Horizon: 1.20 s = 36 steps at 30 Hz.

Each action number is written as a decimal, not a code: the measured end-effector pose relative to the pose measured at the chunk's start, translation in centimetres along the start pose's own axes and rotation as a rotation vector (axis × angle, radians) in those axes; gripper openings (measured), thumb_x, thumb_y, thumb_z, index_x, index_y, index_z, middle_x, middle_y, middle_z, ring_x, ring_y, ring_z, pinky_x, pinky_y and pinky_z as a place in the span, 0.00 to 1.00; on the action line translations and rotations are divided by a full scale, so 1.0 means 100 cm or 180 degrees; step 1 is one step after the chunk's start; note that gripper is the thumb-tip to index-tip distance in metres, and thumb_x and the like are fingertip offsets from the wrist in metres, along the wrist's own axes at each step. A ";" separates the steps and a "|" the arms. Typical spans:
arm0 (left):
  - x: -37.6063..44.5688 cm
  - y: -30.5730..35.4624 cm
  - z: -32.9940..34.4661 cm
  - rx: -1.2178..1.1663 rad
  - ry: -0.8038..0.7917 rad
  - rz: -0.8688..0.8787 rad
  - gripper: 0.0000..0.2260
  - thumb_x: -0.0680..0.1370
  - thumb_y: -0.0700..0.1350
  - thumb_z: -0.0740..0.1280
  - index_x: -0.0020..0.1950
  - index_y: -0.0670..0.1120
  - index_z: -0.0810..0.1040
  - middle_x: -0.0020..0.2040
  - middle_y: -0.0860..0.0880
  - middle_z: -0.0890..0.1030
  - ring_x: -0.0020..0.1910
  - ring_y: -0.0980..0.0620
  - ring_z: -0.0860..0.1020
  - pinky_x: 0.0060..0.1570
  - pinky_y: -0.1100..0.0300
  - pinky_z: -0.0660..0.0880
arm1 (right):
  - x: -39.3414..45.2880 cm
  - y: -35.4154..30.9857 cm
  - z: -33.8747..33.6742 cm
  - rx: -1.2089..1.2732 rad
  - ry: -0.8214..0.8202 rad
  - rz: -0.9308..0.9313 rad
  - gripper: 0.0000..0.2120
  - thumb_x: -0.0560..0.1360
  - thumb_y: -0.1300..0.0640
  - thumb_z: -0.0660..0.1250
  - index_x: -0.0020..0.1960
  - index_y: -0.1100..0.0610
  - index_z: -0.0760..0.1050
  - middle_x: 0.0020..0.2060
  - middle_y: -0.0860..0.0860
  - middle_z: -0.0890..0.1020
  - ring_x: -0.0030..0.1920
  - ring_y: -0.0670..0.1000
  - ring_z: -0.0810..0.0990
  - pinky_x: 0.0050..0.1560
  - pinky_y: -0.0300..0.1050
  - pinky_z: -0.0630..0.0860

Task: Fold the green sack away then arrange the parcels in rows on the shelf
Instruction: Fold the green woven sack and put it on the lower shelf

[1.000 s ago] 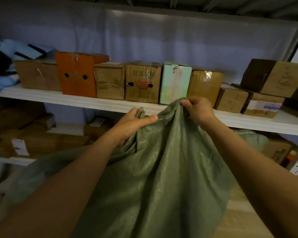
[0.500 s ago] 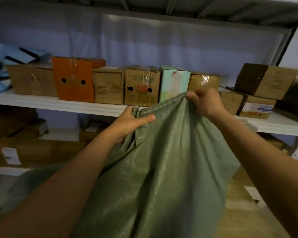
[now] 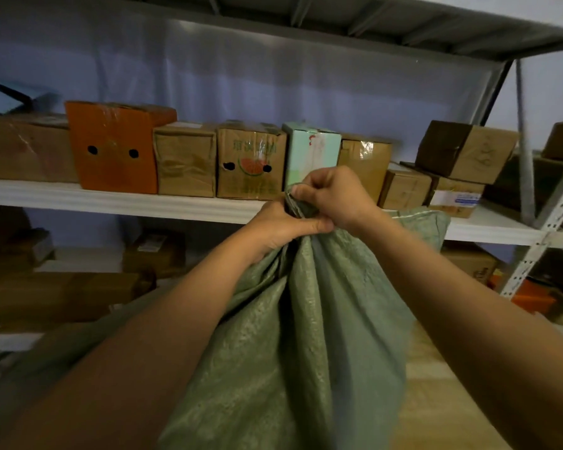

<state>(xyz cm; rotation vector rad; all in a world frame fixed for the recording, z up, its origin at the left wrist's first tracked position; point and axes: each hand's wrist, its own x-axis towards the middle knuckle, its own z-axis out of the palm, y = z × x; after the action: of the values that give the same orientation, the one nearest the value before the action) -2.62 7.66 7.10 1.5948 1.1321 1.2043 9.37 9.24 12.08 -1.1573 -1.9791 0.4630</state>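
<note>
At frame centre we grip the green sack's (image 3: 306, 336) bunched top in our left hand (image 3: 280, 227) and right hand (image 3: 333, 196), its length hanging downward, before a watermelon-printed carton (image 3: 251, 164) whose writing is unreadable.

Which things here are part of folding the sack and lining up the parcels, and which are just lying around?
Part of the job:
green sack, gripped at its top by the left hand and right hand
orange box
watermelon box
mint-green box
white shelf

Just lying about:
boxes on the lower shelf
blue cloth behind
</note>
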 end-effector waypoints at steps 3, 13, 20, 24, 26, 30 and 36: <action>0.000 -0.007 0.005 0.0263 0.0223 -0.0083 0.16 0.67 0.45 0.77 0.53 0.49 0.81 0.52 0.47 0.84 0.53 0.49 0.81 0.62 0.48 0.74 | -0.005 0.016 -0.010 0.0317 -0.0084 0.0134 0.07 0.73 0.59 0.70 0.38 0.61 0.80 0.34 0.54 0.81 0.37 0.51 0.77 0.47 0.54 0.79; 0.007 -0.026 0.019 0.0662 0.1117 -0.0110 0.28 0.63 0.65 0.64 0.52 0.46 0.82 0.54 0.42 0.80 0.52 0.44 0.80 0.58 0.46 0.76 | -0.035 0.138 -0.058 -0.2370 -0.0908 0.1204 0.27 0.72 0.39 0.66 0.67 0.49 0.70 0.62 0.55 0.75 0.63 0.57 0.70 0.64 0.55 0.69; 0.007 -0.024 0.029 0.0603 0.1631 -0.0438 0.17 0.73 0.56 0.66 0.50 0.44 0.82 0.53 0.43 0.82 0.55 0.41 0.78 0.59 0.44 0.74 | -0.038 0.134 -0.081 -0.1133 -0.0769 0.1560 0.15 0.78 0.49 0.62 0.55 0.60 0.77 0.40 0.53 0.76 0.46 0.53 0.75 0.52 0.48 0.70; 0.012 -0.017 0.039 0.0569 0.1693 -0.0469 0.12 0.77 0.48 0.65 0.54 0.42 0.81 0.52 0.42 0.82 0.53 0.42 0.79 0.58 0.47 0.75 | -0.021 0.084 -0.073 0.0475 -0.0425 0.1212 0.09 0.80 0.53 0.60 0.53 0.57 0.74 0.47 0.55 0.78 0.50 0.55 0.77 0.54 0.49 0.72; 0.012 -0.016 0.041 0.0608 0.1696 -0.0468 0.13 0.78 0.49 0.65 0.55 0.42 0.81 0.53 0.43 0.82 0.53 0.43 0.79 0.59 0.47 0.75 | -0.014 0.066 -0.061 0.1483 -0.0234 0.1116 0.08 0.80 0.54 0.59 0.53 0.56 0.74 0.47 0.54 0.80 0.50 0.55 0.79 0.52 0.48 0.75; 0.005 -0.022 0.034 0.0283 0.1787 -0.0625 0.10 0.77 0.49 0.65 0.55 0.47 0.80 0.54 0.46 0.82 0.53 0.45 0.79 0.60 0.47 0.75 | -0.019 0.075 -0.037 0.2331 -0.0246 0.1400 0.07 0.80 0.55 0.61 0.51 0.56 0.76 0.49 0.56 0.82 0.53 0.56 0.80 0.57 0.52 0.76; 0.011 0.003 0.026 -0.0153 0.1537 -0.0169 0.13 0.80 0.48 0.63 0.63 0.49 0.76 0.57 0.50 0.80 0.56 0.50 0.78 0.59 0.56 0.73 | 0.020 0.051 -0.058 0.3217 0.0326 0.0771 0.10 0.78 0.60 0.61 0.57 0.62 0.75 0.47 0.59 0.83 0.48 0.58 0.83 0.44 0.49 0.82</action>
<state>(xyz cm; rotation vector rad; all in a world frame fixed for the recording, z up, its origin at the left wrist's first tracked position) 0.13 8.38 7.10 1.2595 1.4194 1.6190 16.23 13.16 13.37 -0.7150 -1.2068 1.3040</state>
